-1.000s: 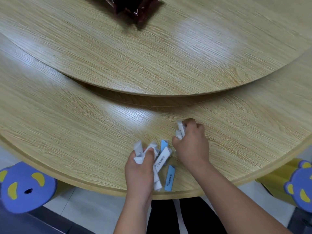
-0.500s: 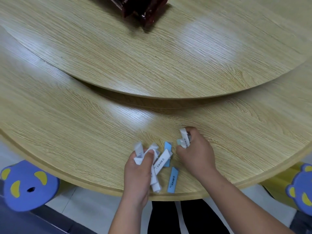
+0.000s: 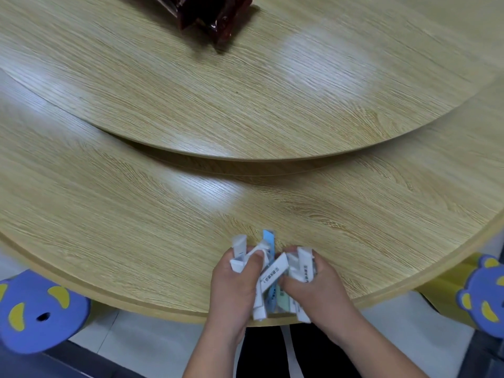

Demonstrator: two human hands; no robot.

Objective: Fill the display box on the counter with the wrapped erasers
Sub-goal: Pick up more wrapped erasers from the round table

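Observation:
Several wrapped erasers (image 3: pixel 272 271), white and light blue, are bunched at the near edge of the round wooden table (image 3: pixel 136 227). My left hand (image 3: pixel 234 287) grips a handful of the white ones, with their ends sticking up past my fingers. My right hand (image 3: pixel 316 290) grips more of them (image 3: pixel 304 264), pressed against the left hand's bunch. A blue eraser (image 3: pixel 268 237) pokes out behind the pile. No display box is in view.
A raised wooden turntable (image 3: pixel 245 91) fills the table's middle, with a dark red shiny bag (image 3: pixel 210 15) at its far side. Blue and yellow bear-shaped stools stand at the left (image 3: pixel 38 309) and right (image 3: pixel 485 296), below the table edge.
My right hand has moved left and toward me with its erasers, meeting the left hand's bunch. The loose blue eraser at the table edge is now between my hands.

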